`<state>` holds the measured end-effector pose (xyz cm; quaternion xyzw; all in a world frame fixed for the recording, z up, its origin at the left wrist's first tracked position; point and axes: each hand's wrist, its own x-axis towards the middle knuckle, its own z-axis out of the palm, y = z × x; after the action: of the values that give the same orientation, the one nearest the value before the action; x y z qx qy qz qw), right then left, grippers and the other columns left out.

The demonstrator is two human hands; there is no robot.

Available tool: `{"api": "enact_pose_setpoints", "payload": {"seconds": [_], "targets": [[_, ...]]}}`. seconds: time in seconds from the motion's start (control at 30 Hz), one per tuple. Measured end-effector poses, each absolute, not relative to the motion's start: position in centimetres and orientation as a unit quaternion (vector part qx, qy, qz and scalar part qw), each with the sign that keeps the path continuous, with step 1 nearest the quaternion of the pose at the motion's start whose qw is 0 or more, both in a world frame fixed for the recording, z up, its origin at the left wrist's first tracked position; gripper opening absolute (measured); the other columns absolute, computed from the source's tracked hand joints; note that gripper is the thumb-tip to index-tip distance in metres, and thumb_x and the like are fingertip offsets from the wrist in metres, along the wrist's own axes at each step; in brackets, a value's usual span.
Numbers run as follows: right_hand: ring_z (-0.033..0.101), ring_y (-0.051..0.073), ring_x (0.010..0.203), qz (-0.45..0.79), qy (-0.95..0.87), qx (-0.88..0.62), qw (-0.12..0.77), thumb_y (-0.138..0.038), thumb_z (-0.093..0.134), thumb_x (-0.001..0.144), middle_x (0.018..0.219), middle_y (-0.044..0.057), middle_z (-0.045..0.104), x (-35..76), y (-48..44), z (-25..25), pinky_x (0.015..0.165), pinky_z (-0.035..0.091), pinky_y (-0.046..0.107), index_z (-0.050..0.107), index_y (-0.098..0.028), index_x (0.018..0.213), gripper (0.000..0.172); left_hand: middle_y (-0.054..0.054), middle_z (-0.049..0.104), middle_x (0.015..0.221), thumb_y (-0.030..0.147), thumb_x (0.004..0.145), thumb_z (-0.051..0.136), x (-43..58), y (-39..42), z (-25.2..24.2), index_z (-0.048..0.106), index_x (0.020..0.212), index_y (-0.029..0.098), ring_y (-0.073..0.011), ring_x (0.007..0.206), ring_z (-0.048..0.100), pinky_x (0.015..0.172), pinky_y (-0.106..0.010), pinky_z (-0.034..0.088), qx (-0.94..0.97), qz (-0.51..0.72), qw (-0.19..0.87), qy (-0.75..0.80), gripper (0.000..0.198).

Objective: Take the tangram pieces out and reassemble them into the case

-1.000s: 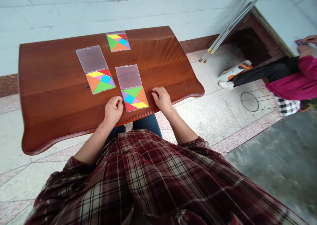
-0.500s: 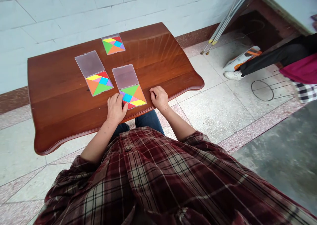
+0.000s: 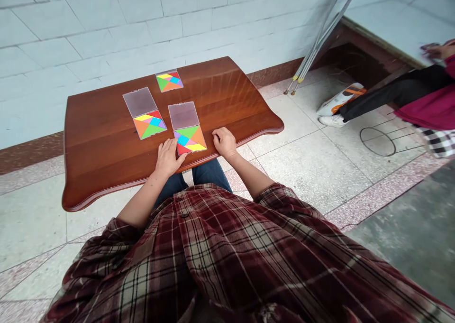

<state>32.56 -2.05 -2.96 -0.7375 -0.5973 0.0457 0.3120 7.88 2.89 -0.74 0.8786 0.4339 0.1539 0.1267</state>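
Observation:
Three coloured tangram puzzles in clear cases lie on a brown wooden table (image 3: 106, 143). The nearest tangram (image 3: 189, 140) sits by the front edge with its clear lid (image 3: 182, 115) folded back beyond it. My left hand (image 3: 167, 157) lies flat with fingers stretched out, its fingertips touching the left edge of that case. My right hand (image 3: 224, 142) rests on the table just right of the case, fingers curled down, holding nothing I can see. A second open tangram (image 3: 150, 125) lies further left, and a third tangram (image 3: 169, 81) near the table's far edge.
A tiled wall runs behind the table. Metal poles (image 3: 320, 38) lean in the corner at right. Another person sits at the right, with a leg (image 3: 391, 95), a white and orange shoe (image 3: 337, 102) and a magenta garment (image 3: 426, 109). A wire ring stand (image 3: 377, 142) stands on the floor.
My left hand has moved right from beside the nearest case and spread its fingers onto the case's left edge. My right hand has stayed put. The view has tilted up and pulled back.

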Motion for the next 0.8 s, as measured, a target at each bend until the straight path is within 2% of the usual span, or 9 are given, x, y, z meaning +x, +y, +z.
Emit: {"api": "enact_pose_setpoints", "payload": {"seconds": [0.37,0.8], "targets": [[0.059,0.022,0.101,0.047,-0.600,-0.739,0.302,-0.017,0.039,0.090,0.105,0.011,0.066,32.4,-1.7,-2.6,0.094,0.043,0.031,0.069,-0.016,0.102,0.032,-0.016,0.059,0.131,0.044,0.084,0.054,7.6,3.9,-1.3,0.048,0.133,0.016,-0.0337,0.127,0.052,0.110,-0.050,0.036,0.880,0.198,0.117,0.415,0.056],[0.057,0.022,0.103,0.058,-0.598,-0.746,0.287,-0.017,0.038,0.090,0.109,0.013,0.065,32.4,-1.8,-2.2,0.095,0.041,0.031,0.068,-0.015,0.105,0.034,-0.016,0.060,0.129,0.040,0.082,0.054,7.8,4.0,-0.8,0.052,0.126,0.016,-0.0323,0.124,0.052,0.109,-0.049,0.038,0.878,0.196,0.130,0.417,0.051]]}}
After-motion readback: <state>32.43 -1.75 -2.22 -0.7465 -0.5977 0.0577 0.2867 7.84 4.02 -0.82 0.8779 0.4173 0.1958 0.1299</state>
